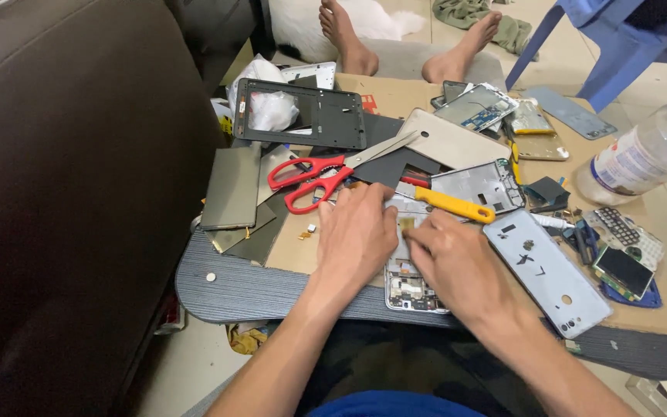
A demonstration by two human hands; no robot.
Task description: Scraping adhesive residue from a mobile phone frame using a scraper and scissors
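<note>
Bench (272,289) crowded with phone parts on a sheet of cardboard (395,96). Red-handled scissors (314,177) lie just beyond the left hand, blades pointing right over a dark frame (326,116). A yellow-handled tool (453,205) lies just past the right hand, across a silver frame (484,184). A pale blue back cover (550,270) sits just right of the right hand. A plastic bottle (650,154) lies on its side at the far right; small circuit boards are near it. Bare feet of another person (353,38) show beyond the bench.

Opened phone (407,282) lies flat at the near edge, between and partly under both hands.

Left hand (357,235): palm down, fingers pressed together, resting on the phone's upper left part. Right hand (457,262): knuckles up, fingers curled toward the phone's middle; whether they pinch anything cannot be told.
</note>
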